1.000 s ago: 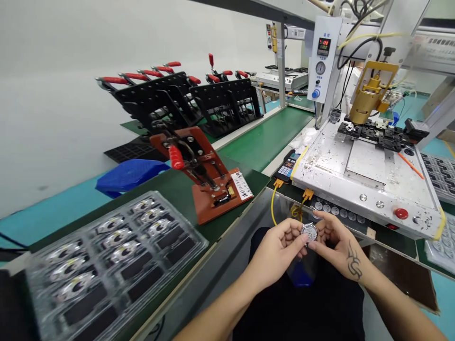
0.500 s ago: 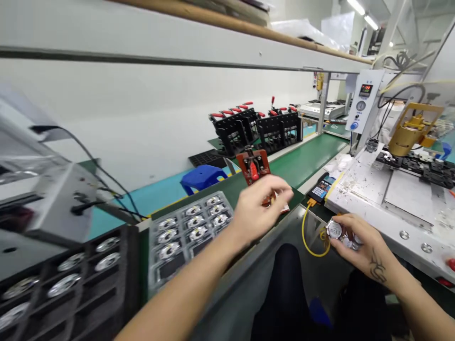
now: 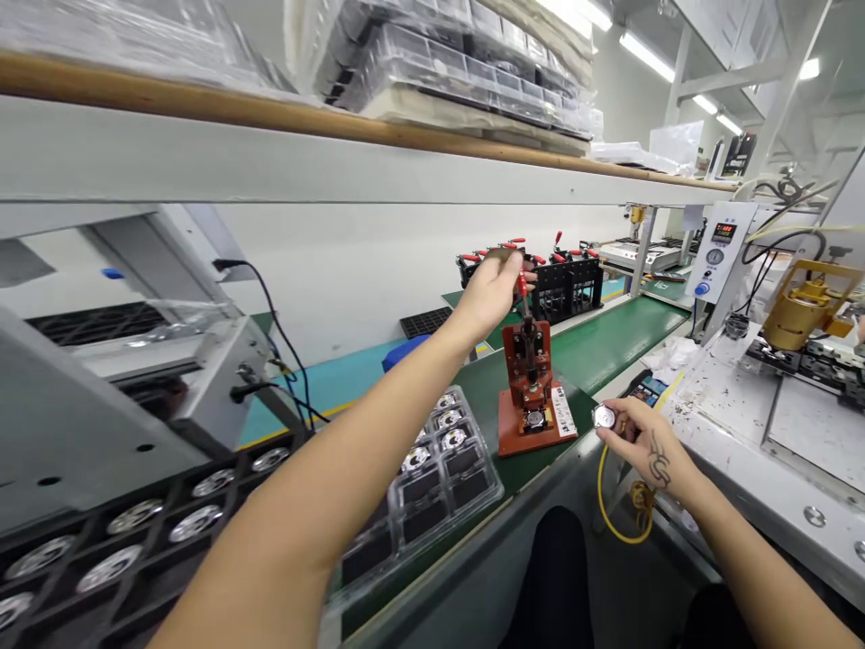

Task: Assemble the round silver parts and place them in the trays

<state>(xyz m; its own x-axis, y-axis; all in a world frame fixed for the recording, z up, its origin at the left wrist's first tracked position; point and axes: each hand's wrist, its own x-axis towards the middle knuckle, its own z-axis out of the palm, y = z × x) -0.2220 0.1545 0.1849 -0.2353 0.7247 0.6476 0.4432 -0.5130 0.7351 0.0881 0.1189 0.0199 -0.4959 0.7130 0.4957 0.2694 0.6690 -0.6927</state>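
At your near left, the black tray [image 3: 166,586] shows more of its compartments than it did a moment ago, with round silver parts lying in several of them. Your left forearm crosses above the clear tray [image 3: 420,498] on the worktop [image 3: 483,383] and hides some of its pockets; silver parts with dark centres sit in those toward its far side, while nearer pockets show dark bottoms

Your right hand [image 3: 639,442] is partly closed, pinching a silver disc [image 3: 604,416] between thumb and fingers, just to the right of the red-brown fixture [image 3: 510,431]. You held a disc there in the earlier view too, with more silver pieces in your palm; whether any remain there now, you cannot tell from this angle

The fixture stands on the worktop beyond the clear tray, with a round part [image 3: 535,419] in its base beside a white label [image 3: 562,412]. Your left hand [image 3: 492,290] was in front of the fixture; now it is up at the red handle [image 3: 523,284], which has swung upright. Its fingers are half curled around the handle, but how firmly they grip is unclear

Farther off, black racks [image 3: 568,287] with red levers stand beyond the fixture, and clear plastic trays [image 3: 459,72] are stacked on the shelf [image 3: 338,171]
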